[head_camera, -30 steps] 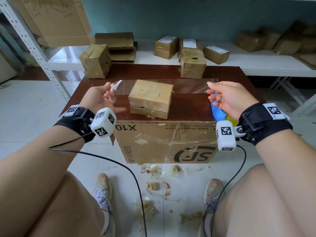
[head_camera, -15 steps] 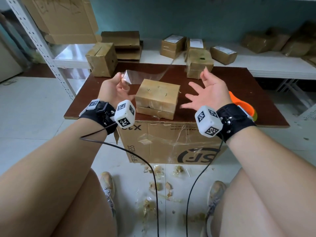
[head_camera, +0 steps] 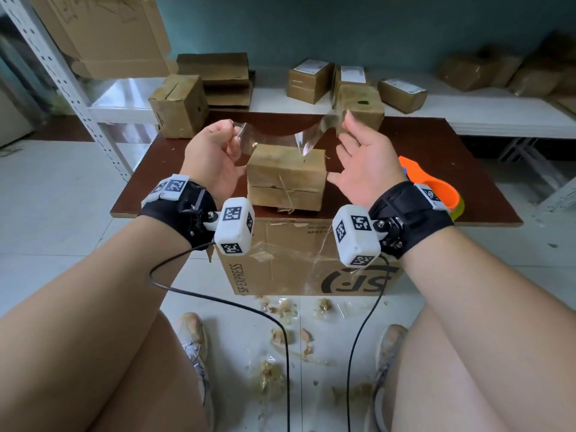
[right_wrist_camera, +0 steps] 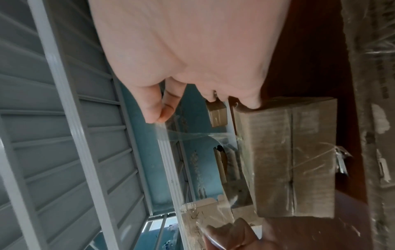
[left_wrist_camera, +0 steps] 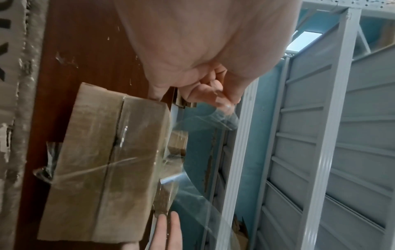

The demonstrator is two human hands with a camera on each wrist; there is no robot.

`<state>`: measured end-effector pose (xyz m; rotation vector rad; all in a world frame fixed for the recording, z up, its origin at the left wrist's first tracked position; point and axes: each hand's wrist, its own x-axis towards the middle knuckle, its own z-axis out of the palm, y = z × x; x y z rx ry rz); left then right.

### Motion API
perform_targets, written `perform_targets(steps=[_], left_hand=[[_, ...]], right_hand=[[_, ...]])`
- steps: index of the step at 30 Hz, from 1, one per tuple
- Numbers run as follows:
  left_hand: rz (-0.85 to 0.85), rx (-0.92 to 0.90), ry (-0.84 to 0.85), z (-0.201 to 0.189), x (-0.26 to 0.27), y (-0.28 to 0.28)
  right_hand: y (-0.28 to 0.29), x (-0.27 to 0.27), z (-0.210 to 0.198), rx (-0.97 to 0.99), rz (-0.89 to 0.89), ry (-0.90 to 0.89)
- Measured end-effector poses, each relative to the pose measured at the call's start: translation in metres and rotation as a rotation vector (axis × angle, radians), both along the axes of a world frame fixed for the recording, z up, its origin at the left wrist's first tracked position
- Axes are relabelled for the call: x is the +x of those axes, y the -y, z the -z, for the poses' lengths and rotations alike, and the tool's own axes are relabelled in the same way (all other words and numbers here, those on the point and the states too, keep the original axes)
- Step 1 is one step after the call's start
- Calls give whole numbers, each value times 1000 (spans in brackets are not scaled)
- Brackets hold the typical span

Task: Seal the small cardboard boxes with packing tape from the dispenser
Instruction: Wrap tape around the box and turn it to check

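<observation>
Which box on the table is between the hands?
The near box, the only one between the left hand and right hand; the other two stand at the table's back edge.

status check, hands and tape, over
Left hand pinches one tape end, right hand the other. Strip sags above box, not yet stuck. Nothing in the way.

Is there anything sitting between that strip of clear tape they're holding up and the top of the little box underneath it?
Nothing visible. The tape strip sags between the left hand and right hand, directly above the small box, whose top is bare.
</observation>
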<state>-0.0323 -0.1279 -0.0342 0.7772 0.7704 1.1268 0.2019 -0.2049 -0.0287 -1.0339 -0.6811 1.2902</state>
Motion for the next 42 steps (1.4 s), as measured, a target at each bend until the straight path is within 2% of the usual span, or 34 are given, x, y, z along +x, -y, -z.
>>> perform_targets(steps=[2,6,10,16,23,25,27,30,32,35,42], left_hand=[[19,44,-27,-3,3,4],[32,72,-5,-3,8,9],[35,8,18,8,15,15],[-43,-194,226,13,7,8],[-121,-176,365,-7,-6,5],[-140,-148,352,-10,-11,3],[-178,-137,299,-8,-17,-1],[-246,-116,107,-2,-26,-11],[-273,-136,-39,3,-32,-22],[-343,-214,-134,13,-40,-33],[-347,-308,-261,19,-32,-28]], right_hand=[[2,2,-4,29,18,-4],[4,10,-15,56,75,-121],[11,23,-15,3,122,-147],[14,47,-6,-106,213,-258],[15,70,-18,-26,242,-318],[17,76,-22,-43,276,-264],[18,80,-23,-91,310,-122],[15,79,-15,-202,390,330],[14,78,-8,-212,398,515],[13,79,-4,-218,367,541],[6,84,6,-317,352,538]])
